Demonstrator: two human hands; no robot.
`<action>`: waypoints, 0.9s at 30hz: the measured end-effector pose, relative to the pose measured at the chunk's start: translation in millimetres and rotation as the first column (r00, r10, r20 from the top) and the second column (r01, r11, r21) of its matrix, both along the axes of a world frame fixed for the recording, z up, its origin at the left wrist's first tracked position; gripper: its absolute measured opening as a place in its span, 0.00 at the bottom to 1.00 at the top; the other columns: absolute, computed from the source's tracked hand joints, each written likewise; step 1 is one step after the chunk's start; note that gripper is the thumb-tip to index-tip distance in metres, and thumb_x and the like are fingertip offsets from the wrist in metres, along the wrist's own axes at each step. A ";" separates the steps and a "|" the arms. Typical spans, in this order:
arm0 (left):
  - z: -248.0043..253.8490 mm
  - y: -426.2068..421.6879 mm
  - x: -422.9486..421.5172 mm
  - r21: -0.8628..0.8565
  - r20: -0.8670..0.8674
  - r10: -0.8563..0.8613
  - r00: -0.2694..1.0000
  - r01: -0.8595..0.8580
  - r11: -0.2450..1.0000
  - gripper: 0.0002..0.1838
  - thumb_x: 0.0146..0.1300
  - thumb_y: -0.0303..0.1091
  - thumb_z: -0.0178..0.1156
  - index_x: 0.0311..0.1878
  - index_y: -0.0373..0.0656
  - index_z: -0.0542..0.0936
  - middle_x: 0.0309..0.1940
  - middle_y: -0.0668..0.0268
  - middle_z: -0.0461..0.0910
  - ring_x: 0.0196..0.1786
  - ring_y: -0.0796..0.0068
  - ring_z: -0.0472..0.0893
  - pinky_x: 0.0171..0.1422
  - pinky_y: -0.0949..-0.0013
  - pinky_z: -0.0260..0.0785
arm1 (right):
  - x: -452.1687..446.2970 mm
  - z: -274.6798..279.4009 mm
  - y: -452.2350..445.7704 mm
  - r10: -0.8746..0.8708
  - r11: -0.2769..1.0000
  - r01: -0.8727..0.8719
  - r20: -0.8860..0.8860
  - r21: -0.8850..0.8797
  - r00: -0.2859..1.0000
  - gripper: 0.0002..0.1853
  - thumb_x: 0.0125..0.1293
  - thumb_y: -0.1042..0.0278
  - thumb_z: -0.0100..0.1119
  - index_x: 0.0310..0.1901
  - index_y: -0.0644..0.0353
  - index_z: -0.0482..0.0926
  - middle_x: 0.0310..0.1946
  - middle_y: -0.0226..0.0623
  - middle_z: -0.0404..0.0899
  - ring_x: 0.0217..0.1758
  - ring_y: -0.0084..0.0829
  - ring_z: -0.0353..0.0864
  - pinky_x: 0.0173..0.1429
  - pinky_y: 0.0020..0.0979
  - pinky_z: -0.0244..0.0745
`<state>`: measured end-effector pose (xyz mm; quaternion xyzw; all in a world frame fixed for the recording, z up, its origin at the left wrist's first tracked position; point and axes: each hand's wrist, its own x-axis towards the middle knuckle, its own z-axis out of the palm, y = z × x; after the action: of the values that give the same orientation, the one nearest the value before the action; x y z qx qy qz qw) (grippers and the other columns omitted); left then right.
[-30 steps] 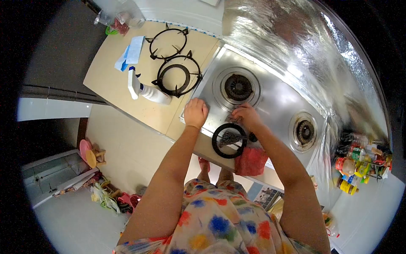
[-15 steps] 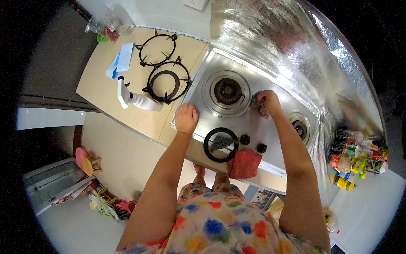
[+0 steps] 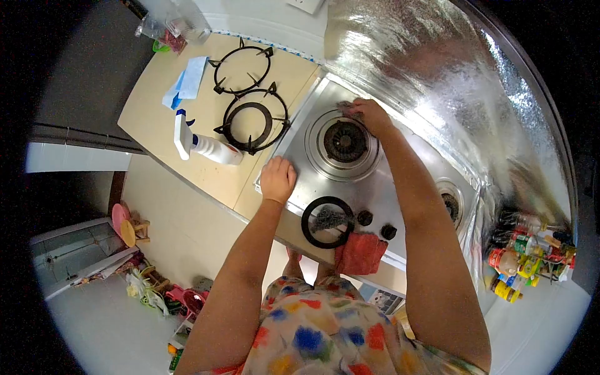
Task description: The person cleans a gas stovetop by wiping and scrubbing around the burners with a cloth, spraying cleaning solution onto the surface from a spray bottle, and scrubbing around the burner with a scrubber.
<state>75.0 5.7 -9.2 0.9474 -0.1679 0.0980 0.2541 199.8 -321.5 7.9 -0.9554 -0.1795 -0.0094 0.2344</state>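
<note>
My right hand [image 3: 370,116] is closed on a crumpled, dark pinkish-grey cloth [image 3: 347,109], pressed to the steel cooktop [image 3: 294,187] behind the large burner [image 3: 345,141]. Fingers cover much of the cloth. My left hand [image 3: 277,179] rests on the cooktop's left edge with nothing in it, fingers lying together on the surface. Near the front edge lie a black ring [image 3: 305,222] with a dark mesh-like piece [image 3: 331,218] inside it, two black knobs [image 3: 364,217], and a folded red cloth [image 3: 361,253] hanging over the edge.
Two black pan supports [image 3: 288,115] lie on the beige counter to the left, beside a white spray bottle [image 3: 215,150] and blue-white cloths [image 3: 192,77]. Foil [image 3: 400,56] covers the wall behind. A second burner [image 3: 450,203] and several bottles [image 3: 509,262] stand right.
My right hand has moved the cloth leftward and back, from the right of the large burner to behind it. My left hand stays on the cooktop edge. The view has shifted slightly.
</note>
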 end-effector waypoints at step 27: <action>2.5 -1.0 0.3 0.037 0.079 -0.019 0.997 0.016 0.999 0.06 0.61 0.36 0.54 0.33 0.44 0.75 0.33 0.60 0.73 0.41 0.55 0.74 0.46 0.53 0.65 | -198.8 -5.3 62.2 -0.335 0.939 0.340 -0.085 0.054 0.938 0.13 0.55 0.76 0.55 0.38 0.47 0.84 0.51 0.29 0.80 0.59 0.41 0.72 0.67 0.39 0.66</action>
<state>75.3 4.7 -6.7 0.9457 -0.1880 0.1305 0.2307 1.0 -259.3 2.5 -0.9632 -0.0036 -0.0198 0.2680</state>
